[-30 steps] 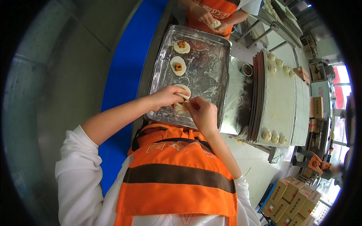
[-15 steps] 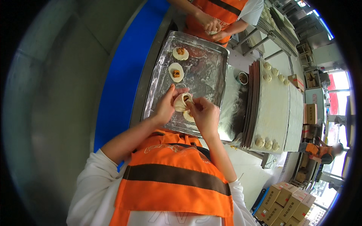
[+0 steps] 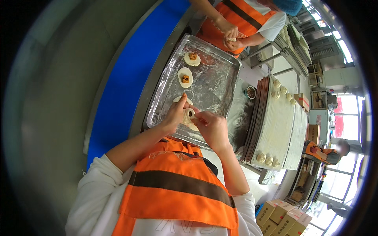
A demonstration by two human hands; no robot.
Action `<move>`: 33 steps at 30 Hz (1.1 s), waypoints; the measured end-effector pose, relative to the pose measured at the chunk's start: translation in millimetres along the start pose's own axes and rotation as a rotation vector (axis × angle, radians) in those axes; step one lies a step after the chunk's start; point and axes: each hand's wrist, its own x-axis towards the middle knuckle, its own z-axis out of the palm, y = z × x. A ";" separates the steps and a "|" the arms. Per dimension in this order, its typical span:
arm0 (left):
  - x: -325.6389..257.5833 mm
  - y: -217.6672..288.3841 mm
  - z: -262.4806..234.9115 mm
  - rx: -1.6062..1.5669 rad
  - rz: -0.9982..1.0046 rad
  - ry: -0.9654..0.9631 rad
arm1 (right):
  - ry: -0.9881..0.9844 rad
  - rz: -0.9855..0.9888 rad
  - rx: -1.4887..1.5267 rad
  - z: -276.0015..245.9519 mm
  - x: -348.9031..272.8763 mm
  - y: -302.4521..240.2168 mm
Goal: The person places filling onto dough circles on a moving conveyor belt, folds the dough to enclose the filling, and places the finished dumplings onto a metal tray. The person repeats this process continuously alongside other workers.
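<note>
One half-gathered bun (image 3: 188, 113) sits at the centre of the frame, low over the tray, with a small round opening in its dough that shows dark filling. The person's left hand (image 3: 176, 115) is cupped around it, thumb raised; the right hand (image 3: 212, 126) pinches its rim, fingertips together on the dough.

The rectangular metal tray (image 3: 212, 87), dusted white, fills the middle of the frame. In its upper left part lie two flat dough rounds in full view, an upper round (image 3: 197, 62) and a lower round (image 3: 189, 83), each topped with one orange-brown lump of filling. A third round (image 3: 180, 100) is partly covered by the left hand, and some more pale dough (image 3: 193, 126) shows just under the two hands, mostly hidden.

Right of the tray stands one small bowl (image 3: 255, 93) with a chopped, brownish content. Farther right, a stack of boards (image 3: 277, 128) bears eight visible pleated buns: five near its upper end, three (image 3: 269, 161) near its lower end.

At the top, a co-worker's two hands (image 3: 228, 30) close on one small piece of dough (image 3: 232, 39).
</note>
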 end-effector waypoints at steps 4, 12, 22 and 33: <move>-2.0 3.9 -5.9 0.095 -0.007 -0.068 | -0.039 -0.055 0.007 -0.6 2.6 1.8; -2.9 8.0 -13.6 0.275 -0.099 -0.157 | -0.286 0.133 0.087 -9.2 16.1 0.9; -0.9 31.0 -10.2 0.305 -0.280 -0.452 | -0.336 -0.049 0.092 -20.4 23.3 -8.8; 4.9 23.4 -5.6 0.373 -0.368 -0.555 | -0.189 -0.564 -0.172 -28.1 14.5 -31.0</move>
